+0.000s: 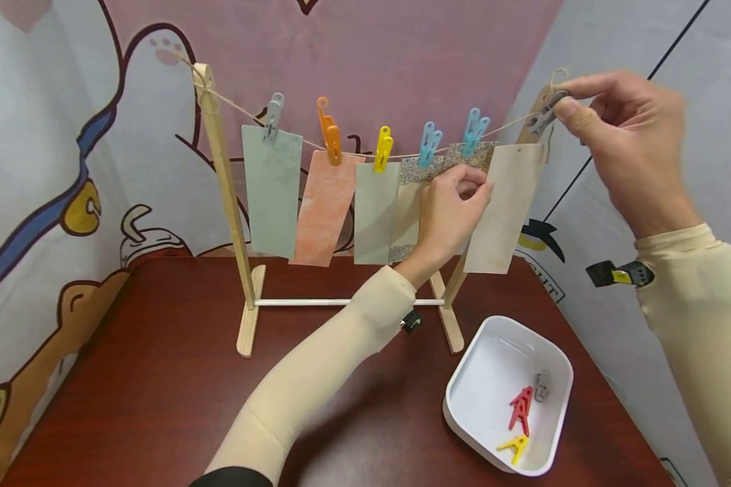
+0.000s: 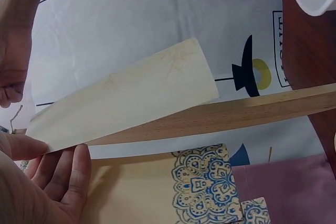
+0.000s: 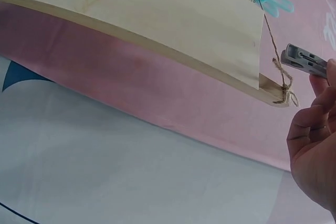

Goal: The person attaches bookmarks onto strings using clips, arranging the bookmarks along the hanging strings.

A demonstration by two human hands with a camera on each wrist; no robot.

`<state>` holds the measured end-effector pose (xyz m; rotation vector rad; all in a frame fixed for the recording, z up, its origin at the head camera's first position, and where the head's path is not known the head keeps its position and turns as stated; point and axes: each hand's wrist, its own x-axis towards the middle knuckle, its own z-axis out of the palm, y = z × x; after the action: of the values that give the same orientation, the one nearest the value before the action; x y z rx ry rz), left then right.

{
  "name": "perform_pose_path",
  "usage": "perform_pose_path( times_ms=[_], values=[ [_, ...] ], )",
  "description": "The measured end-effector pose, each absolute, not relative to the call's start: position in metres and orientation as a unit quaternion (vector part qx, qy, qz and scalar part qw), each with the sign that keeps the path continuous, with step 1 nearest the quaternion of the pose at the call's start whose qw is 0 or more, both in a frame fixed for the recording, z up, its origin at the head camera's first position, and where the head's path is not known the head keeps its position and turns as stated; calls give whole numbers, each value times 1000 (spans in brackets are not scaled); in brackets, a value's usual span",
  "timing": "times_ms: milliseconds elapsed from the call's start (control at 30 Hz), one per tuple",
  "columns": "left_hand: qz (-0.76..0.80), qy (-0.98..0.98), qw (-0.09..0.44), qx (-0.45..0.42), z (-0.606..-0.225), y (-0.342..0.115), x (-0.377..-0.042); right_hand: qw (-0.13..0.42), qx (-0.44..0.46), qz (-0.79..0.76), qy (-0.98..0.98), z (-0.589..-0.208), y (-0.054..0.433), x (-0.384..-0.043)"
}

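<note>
My left hand (image 1: 451,210) pinches the left edge of a plain cream paper card (image 1: 504,210) between thumb and fingers. The card hangs at a slight tilt in front of the rack's right post, and in the left wrist view the thumb lies on its near end. Up at the right end of the twine (image 1: 512,124), my right hand (image 1: 639,135) grips a grey clothespin (image 1: 545,113) between thumb and index finger. In the right wrist view that clothespin (image 3: 304,60) points toward the knotted twine, beyond the card's top edge.
Several cards hang along the twine, among them a green card (image 1: 272,193) and an orange card (image 1: 325,210), under grey, orange, yellow and blue clothespins. The wooden rack (image 1: 227,182) stands on a dark table (image 1: 158,392). A white bin (image 1: 484,379) holds red, yellow and grey clothespins.
</note>
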<state>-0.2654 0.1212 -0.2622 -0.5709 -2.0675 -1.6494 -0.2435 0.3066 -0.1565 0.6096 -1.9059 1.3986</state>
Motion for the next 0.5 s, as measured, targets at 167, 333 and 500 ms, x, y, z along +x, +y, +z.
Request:
perform_pose_path(
  times_ms=[167,333,500],
  values=[
    [-590,-751,227,-189,-260,122,-266,347,220,505,-759,-152,304,-248],
    [-593,-750,231,-180,-257,123,-266,332,240,536,-738,-150,305,-253],
    [-600,-745,232,-177,-256,124,-265,317,259,574,-710,-147,304,-256]
  ],
)
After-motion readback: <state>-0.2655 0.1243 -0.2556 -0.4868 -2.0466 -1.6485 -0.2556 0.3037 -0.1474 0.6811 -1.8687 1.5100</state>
